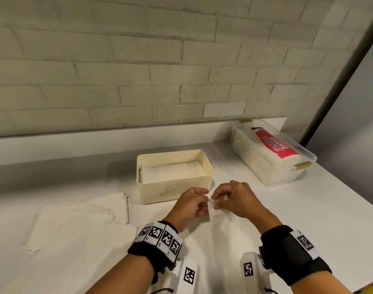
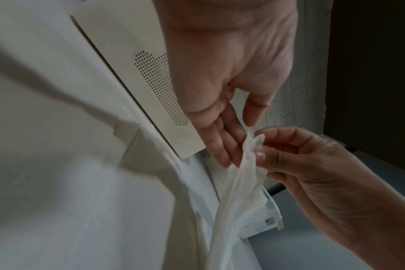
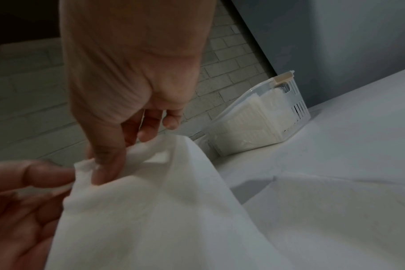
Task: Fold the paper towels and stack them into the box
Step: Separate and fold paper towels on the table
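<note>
Both hands meet in front of the cream box (image 1: 182,190), each pinching the same top corner of a white paper towel (image 1: 218,217) that hangs down to the table. My left hand (image 1: 205,199) holds the corner from the left and my right hand (image 1: 215,201) from the right. The left wrist view shows the left hand (image 2: 244,134) and the bunched towel (image 2: 240,184) beside the box (image 2: 136,73). In the right wrist view the right hand (image 3: 99,169) grips the towel (image 3: 150,201). A folded towel stack (image 1: 170,171) lies inside the box.
Several loose paper towels (image 1: 79,225) lie spread on the white table (image 1: 312,209) to the left of my arms. At the back right stands a clear container (image 1: 266,166) (image 3: 261,118) holding a red-labelled pack. A brick wall runs behind.
</note>
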Available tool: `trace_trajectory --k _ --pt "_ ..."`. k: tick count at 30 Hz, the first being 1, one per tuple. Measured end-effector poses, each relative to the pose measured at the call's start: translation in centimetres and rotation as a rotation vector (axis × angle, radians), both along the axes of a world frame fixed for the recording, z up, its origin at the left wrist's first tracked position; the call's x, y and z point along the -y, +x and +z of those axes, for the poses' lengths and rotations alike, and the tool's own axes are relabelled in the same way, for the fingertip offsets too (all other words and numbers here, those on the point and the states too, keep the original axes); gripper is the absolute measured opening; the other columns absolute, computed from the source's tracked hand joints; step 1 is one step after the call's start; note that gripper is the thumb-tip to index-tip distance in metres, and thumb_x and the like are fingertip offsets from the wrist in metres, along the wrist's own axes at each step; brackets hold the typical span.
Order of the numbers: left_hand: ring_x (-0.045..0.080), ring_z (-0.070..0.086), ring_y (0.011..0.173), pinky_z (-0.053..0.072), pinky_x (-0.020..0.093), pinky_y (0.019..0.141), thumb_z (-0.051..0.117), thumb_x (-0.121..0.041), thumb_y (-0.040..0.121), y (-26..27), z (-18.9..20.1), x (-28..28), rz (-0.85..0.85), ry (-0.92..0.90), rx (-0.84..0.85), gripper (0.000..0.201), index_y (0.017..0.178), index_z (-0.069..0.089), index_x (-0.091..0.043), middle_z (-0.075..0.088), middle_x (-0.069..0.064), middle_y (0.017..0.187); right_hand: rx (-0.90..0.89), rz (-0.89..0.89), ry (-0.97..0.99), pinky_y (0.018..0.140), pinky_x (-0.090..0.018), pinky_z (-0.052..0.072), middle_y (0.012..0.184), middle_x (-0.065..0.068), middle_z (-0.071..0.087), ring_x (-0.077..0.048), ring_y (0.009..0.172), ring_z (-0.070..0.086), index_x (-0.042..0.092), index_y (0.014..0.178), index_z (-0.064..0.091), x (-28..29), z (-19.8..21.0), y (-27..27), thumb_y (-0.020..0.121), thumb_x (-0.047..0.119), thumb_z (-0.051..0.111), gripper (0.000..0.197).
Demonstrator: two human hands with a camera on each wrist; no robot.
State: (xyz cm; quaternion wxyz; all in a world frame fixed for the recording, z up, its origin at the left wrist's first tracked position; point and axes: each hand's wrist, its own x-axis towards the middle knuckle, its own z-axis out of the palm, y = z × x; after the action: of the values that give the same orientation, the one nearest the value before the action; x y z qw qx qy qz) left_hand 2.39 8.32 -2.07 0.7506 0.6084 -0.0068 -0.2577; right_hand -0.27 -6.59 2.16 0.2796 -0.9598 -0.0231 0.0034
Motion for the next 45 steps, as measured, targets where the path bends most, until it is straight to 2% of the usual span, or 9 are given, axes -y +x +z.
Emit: trace_trajectory --k 11,15,18,20,24,28,33,39,45 --pt "0.009 0.057 0.051 0.050 0.022 0.056 0.041 -0.006 0.096 0.1 0.4 0.0 -0.015 0.051 0.027 0.017 0.108 0.051 -0.011 0.059 0.000 0.062 -0.033 0.046 0.025 0.058 -0.006 0.038 0.067 0.017 0.054 0.013 0.064 0.051 0.022 0.087 0.076 -0.3 0.2 0.4 0.069 0.016 0.080 0.019" --pt "0.008 0.059 0.052 0.050 0.020 0.054 0.046 -0.007 0.094 0.2 0.5 0.3 -0.008 0.075 0.000 0.016 0.107 0.054 -0.012 0.061 0.000 0.064 -0.036 0.060 0.016 0.058 -0.006 0.038 0.069 0.015 0.051 0.003 0.062 0.049 0.018 0.078 0.074 -0.2 0.1 0.4 0.069 0.015 0.080 0.012" --pt "0.014 0.052 0.060 0.050 0.020 0.054 0.054 -0.007 0.088 0.1 0.5 0.4 -0.051 0.057 -0.039 0.013 0.092 0.066 -0.008 0.056 0.006 0.072 0.009 0.077 0.000 0.063 -0.003 0.032 0.077 0.018 0.047 0.004 0.074 0.044 0.018 0.078 0.074 -0.1 -0.5 0.4 0.069 0.017 0.081 0.011" --pt "0.012 0.051 0.054 0.049 0.019 0.050 0.056 -0.003 0.084 0.1 0.4 0.4 -0.064 0.037 -0.089 0.012 0.081 0.067 -0.004 0.054 0.005 0.065 0.031 0.091 -0.001 0.065 -0.002 0.030 0.079 0.019 0.044 0.004 0.078 0.043 0.017 0.079 0.074 -0.1 -1.0 0.2 0.071 0.019 0.079 0.010" --pt "0.009 0.052 0.049 0.046 0.019 0.049 0.058 0.003 0.083 0.2 0.1 0.4 -0.077 0.037 -0.148 0.009 0.082 0.066 0.001 0.057 0.003 0.057 0.064 0.114 -0.004 0.067 0.000 0.029 0.082 0.022 0.044 0.010 0.082 0.040 0.015 0.081 0.074 0.1 -1.5 -0.1 0.073 0.020 0.078 0.010" --pt "0.003 0.049 0.032 0.041 0.014 0.036 0.053 0.006 0.087 0.0 0.7 0.3 -0.076 0.016 -0.147 0.014 0.077 0.061 0.001 0.054 -0.004 0.038 0.114 0.118 -0.006 0.069 0.001 0.030 0.085 0.014 0.055 0.004 0.084 0.042 0.017 0.076 0.074 0.3 -1.4 -0.6 0.072 0.019 0.078 0.006" --pt "0.009 0.060 0.047 0.054 0.022 0.050 0.061 -0.002 0.087 0.9 0.2 -0.2 0.036 0.054 -0.138 0.005 0.084 0.064 -0.004 0.065 0.002 0.057 0.046 0.048 0.100 0.070 -0.005 0.040 0.087 0.004 0.062 -0.003 0.079 0.056 0.040 0.062 0.060 1.5 0.1 -1.7 0.071 0.017 0.079 0.031" --pt "0.011 0.062 0.056 0.057 0.023 0.058 0.061 -0.003 0.087 1.2 0.4 -0.5 0.057 0.007 -0.103 0.004 0.086 0.064 -0.005 0.066 0.005 0.068 -0.101 0.026 0.212 0.070 0.003 0.038 0.082 0.018 0.066 0.011 0.077 0.059 0.031 0.087 0.073 3.0 2.1 -2.0 0.074 0.013 0.077 0.023" --pt "0.013 0.063 0.064 0.056 0.023 0.062 0.061 -0.004 0.087 0.9 0.8 0.1 -0.015 -0.005 -0.053 0.004 0.087 0.065 -0.006 0.067 0.006 0.073 -0.120 0.001 0.131 0.067 -0.009 0.042 0.077 0.015 0.064 -0.003 0.076 0.058 0.021 0.084 0.076 1.9 2.6 -0.2 0.074 0.015 0.077 0.011"
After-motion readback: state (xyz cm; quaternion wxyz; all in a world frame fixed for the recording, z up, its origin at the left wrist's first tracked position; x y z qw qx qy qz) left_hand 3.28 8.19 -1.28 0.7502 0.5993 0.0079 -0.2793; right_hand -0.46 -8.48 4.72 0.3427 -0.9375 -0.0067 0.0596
